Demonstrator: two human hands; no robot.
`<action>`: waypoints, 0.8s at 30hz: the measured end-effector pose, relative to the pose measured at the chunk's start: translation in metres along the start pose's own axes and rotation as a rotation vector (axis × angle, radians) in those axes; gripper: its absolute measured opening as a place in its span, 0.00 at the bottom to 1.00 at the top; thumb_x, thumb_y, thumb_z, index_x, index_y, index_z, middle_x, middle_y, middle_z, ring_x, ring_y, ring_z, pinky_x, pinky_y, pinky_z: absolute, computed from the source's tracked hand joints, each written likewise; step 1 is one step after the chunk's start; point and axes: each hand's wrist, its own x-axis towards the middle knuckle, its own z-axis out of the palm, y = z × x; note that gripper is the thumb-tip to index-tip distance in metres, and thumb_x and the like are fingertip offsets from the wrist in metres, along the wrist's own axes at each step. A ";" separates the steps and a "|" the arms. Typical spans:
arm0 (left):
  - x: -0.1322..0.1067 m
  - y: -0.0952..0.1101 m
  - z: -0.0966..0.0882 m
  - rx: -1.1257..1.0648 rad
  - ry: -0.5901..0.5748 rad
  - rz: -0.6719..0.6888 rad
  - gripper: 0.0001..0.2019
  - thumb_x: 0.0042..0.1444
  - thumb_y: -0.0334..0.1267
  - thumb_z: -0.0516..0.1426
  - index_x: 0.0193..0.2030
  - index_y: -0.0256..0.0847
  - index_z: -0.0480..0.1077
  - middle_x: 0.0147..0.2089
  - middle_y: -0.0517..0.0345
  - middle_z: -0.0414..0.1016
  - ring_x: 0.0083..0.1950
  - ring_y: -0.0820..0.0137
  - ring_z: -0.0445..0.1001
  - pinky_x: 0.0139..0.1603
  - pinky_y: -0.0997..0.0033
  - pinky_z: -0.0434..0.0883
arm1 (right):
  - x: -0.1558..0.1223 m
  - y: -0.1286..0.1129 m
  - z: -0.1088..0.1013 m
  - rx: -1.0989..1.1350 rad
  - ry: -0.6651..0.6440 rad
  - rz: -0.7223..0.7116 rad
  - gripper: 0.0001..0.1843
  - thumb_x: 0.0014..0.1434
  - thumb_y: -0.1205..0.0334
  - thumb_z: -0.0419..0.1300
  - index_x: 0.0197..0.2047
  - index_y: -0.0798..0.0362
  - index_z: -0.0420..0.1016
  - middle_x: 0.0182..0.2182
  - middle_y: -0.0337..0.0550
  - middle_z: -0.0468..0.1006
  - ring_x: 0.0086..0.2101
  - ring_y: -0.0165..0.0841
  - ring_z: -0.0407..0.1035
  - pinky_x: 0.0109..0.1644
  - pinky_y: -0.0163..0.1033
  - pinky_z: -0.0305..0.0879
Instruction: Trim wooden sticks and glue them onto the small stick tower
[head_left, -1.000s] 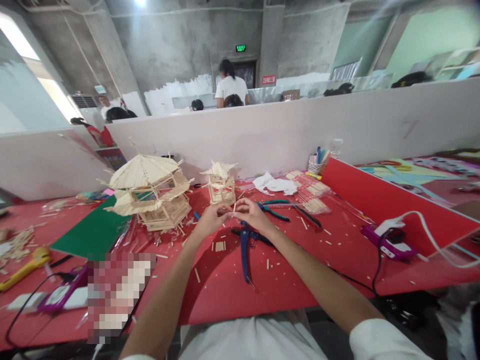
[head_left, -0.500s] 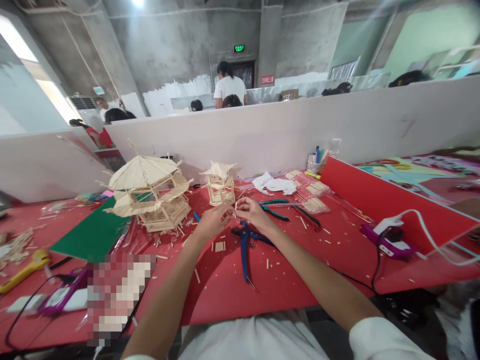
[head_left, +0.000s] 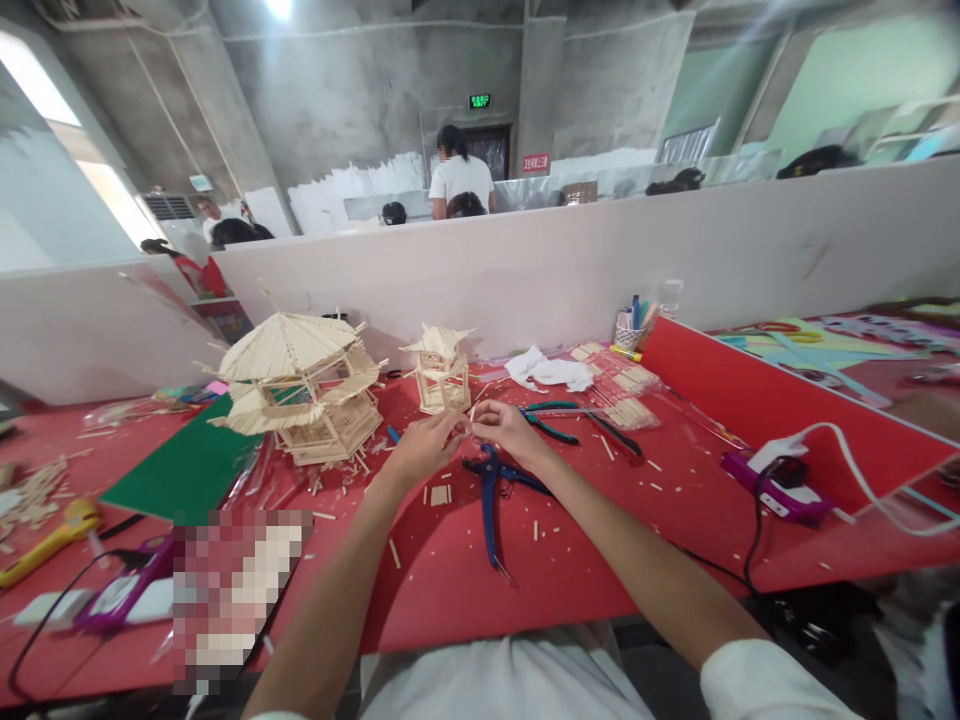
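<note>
In the head view my right hand (head_left: pixel 507 432) pinches a short wooden stick (head_left: pixel 472 412) upright between thumb and forefinger. My left hand (head_left: pixel 429 446) is beside it with curled fingers, their tips almost meeting the right fingers; whatever they grip is too small to make out. Just below the hands lies a blue-handled cutter (head_left: pixel 490 500) on the red tabletop. A small row of cut stick pieces (head_left: pixel 441 494) sits left of the cutter. Behind my hands stands a small stick-built pavilion (head_left: pixel 441 372), and a larger stick pavilion (head_left: pixel 300 392) is to its left.
Green-handled pliers (head_left: pixel 555 422), a white cloth (head_left: pixel 547 370) and bagged sticks (head_left: pixel 630 395) lie to the right. A red board (head_left: pixel 780 405) leans beyond them near a purple power strip (head_left: pixel 776 490). At left are a green board (head_left: pixel 184 460) and a yellow glue gun (head_left: pixel 52 540).
Both hands stay nearly in place, with the stick still in my right fingers. The left fingers shift slightly; the objects on the table have not moved.
</note>
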 end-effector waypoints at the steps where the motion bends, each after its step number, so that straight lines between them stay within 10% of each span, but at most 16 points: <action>1: 0.000 0.000 0.000 -0.001 0.005 -0.002 0.09 0.64 0.38 0.51 0.49 0.45 0.68 0.46 0.56 0.77 0.44 0.68 0.77 0.41 0.74 0.68 | 0.000 0.000 0.000 -0.007 -0.001 -0.005 0.17 0.44 0.56 0.71 0.34 0.54 0.71 0.25 0.35 0.75 0.25 0.26 0.67 0.31 0.32 0.62; 12: 0.002 -0.002 0.005 -0.231 0.026 -0.095 0.16 0.61 0.37 0.55 0.57 0.45 0.65 0.45 0.55 0.78 0.45 0.65 0.77 0.44 0.69 0.69 | 0.002 0.000 -0.001 -0.076 0.058 -0.076 0.14 0.44 0.56 0.69 0.33 0.53 0.74 0.29 0.40 0.79 0.33 0.33 0.73 0.39 0.37 0.67; 18: 0.007 -0.004 0.012 -0.670 0.042 -0.163 0.11 0.59 0.41 0.57 0.47 0.41 0.66 0.40 0.54 0.79 0.41 0.67 0.78 0.44 0.69 0.72 | 0.002 -0.003 0.000 -0.152 0.080 -0.169 0.13 0.47 0.55 0.68 0.32 0.53 0.74 0.30 0.41 0.79 0.33 0.34 0.74 0.42 0.39 0.69; 24: 0.008 -0.005 0.013 -0.571 0.077 -0.169 0.07 0.57 0.41 0.59 0.38 0.40 0.70 0.32 0.58 0.78 0.34 0.70 0.75 0.38 0.73 0.69 | 0.001 -0.001 0.000 -0.205 -0.003 -0.175 0.13 0.49 0.53 0.67 0.32 0.53 0.74 0.29 0.41 0.79 0.32 0.34 0.73 0.42 0.38 0.68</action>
